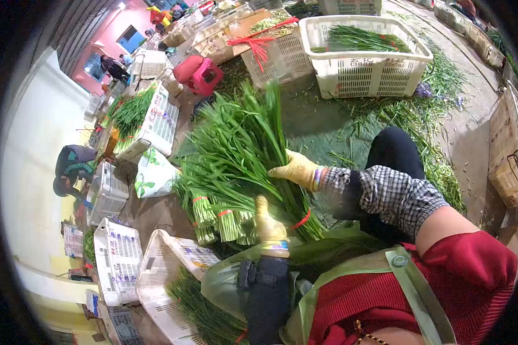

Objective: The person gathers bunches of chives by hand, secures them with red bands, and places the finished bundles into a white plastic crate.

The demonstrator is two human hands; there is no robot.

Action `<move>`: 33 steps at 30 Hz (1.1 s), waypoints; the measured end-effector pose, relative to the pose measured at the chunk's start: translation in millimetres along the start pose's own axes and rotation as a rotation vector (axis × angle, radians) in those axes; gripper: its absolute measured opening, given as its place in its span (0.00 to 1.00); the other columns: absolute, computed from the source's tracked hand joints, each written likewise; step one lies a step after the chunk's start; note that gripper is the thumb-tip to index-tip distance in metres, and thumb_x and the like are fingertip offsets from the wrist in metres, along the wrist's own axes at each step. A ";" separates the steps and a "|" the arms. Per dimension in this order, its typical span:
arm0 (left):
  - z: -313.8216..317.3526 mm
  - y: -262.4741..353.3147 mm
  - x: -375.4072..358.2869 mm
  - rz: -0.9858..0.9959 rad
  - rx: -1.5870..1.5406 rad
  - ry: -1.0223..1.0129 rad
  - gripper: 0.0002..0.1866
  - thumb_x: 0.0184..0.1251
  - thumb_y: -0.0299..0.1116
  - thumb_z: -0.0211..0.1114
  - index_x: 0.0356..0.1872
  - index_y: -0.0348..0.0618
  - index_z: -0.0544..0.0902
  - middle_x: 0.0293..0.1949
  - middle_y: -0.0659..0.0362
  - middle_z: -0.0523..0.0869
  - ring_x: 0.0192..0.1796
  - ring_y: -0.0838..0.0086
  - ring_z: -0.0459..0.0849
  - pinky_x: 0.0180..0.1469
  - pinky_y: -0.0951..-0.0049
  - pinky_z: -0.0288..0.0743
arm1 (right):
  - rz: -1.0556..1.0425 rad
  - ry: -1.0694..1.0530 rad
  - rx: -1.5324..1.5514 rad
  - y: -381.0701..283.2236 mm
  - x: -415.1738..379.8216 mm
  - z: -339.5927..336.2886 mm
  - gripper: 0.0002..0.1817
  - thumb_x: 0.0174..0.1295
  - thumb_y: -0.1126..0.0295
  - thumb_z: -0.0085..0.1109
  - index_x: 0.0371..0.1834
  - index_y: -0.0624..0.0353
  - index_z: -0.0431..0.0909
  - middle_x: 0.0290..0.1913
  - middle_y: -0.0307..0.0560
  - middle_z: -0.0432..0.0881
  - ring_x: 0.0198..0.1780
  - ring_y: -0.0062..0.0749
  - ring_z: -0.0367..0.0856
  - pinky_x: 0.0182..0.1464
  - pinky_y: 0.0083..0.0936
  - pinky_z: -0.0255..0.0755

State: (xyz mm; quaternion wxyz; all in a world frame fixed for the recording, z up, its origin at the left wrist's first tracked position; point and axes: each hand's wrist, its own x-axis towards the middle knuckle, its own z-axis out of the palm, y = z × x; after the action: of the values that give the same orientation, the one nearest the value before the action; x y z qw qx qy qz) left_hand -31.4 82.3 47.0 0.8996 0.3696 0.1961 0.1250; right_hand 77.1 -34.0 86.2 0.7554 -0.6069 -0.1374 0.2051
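Observation:
My right hand (299, 171), in a yellow glove, is closed around a large bunch of garlic chives (290, 195), thumb across the leaves. A red tie (301, 219) circles the bunch near its cut ends. My left hand (270, 227), also gloved in yellow, is beside the bunch's lower part with a digit stretched upward; its other fingers are partly hidden. To the left lie several tied bundles of chives (229, 224), pale stalks toward me and red bands around them. Loose green leaves (230, 135) spread above these bundles.
A white crate (374, 77) holding greens stands at the top. Red ties (258, 49) hang over another crate. A pink stool (206, 77) stands at upper left. White crates (119, 261) line the left side. Scattered trimmings (443, 167) cover the floor at right. A person (75, 167) bends at far left.

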 end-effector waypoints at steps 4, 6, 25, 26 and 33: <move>-20.9 -4.2 17.5 -0.101 -0.061 -0.030 0.25 0.68 0.47 0.62 0.58 0.41 0.77 0.54 0.55 0.83 0.54 0.60 0.81 0.61 0.57 0.72 | 0.091 -0.007 0.137 10.9 8.4 -8.2 0.19 0.54 0.72 0.67 0.50 0.63 0.78 0.43 0.45 0.84 0.44 0.31 0.81 0.51 0.30 0.75; -20.1 -1.9 16.5 -0.119 -0.046 0.001 0.24 0.69 0.48 0.62 0.57 0.41 0.77 0.53 0.55 0.83 0.54 0.60 0.81 0.61 0.58 0.72 | 0.117 -0.036 0.156 13.5 10.2 -14.3 0.18 0.55 0.72 0.66 0.49 0.63 0.79 0.42 0.45 0.84 0.43 0.32 0.81 0.49 0.30 0.75; -39.4 -21.2 29.6 -0.070 0.042 0.098 0.24 0.68 0.47 0.63 0.58 0.41 0.77 0.54 0.57 0.83 0.53 0.62 0.82 0.58 0.58 0.75 | 0.058 0.101 0.097 10.6 7.2 -6.0 0.24 0.50 0.73 0.69 0.53 0.62 0.76 0.45 0.47 0.84 0.46 0.30 0.80 0.54 0.28 0.74; -42.1 -14.9 31.0 -0.199 0.003 0.110 0.25 0.68 0.48 0.63 0.57 0.41 0.78 0.54 0.56 0.83 0.53 0.61 0.82 0.59 0.57 0.75 | 0.065 0.097 0.173 11.1 7.7 -7.9 0.23 0.50 0.74 0.68 0.52 0.62 0.76 0.43 0.45 0.84 0.44 0.29 0.80 0.52 0.28 0.74; -20.3 -3.5 17.9 -0.107 0.003 0.108 0.24 0.68 0.47 0.63 0.57 0.42 0.77 0.52 0.55 0.84 0.51 0.60 0.83 0.57 0.54 0.76 | 0.075 0.043 0.209 37.7 22.4 -24.9 0.15 0.55 0.70 0.64 0.46 0.62 0.79 0.37 0.42 0.82 0.38 0.28 0.78 0.46 0.29 0.73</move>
State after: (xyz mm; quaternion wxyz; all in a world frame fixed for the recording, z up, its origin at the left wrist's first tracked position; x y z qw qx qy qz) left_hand -24.3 99.0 26.7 0.8925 0.3527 0.2641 0.0963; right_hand 102.8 -38.0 43.0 0.8093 -0.5336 -0.0764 0.2334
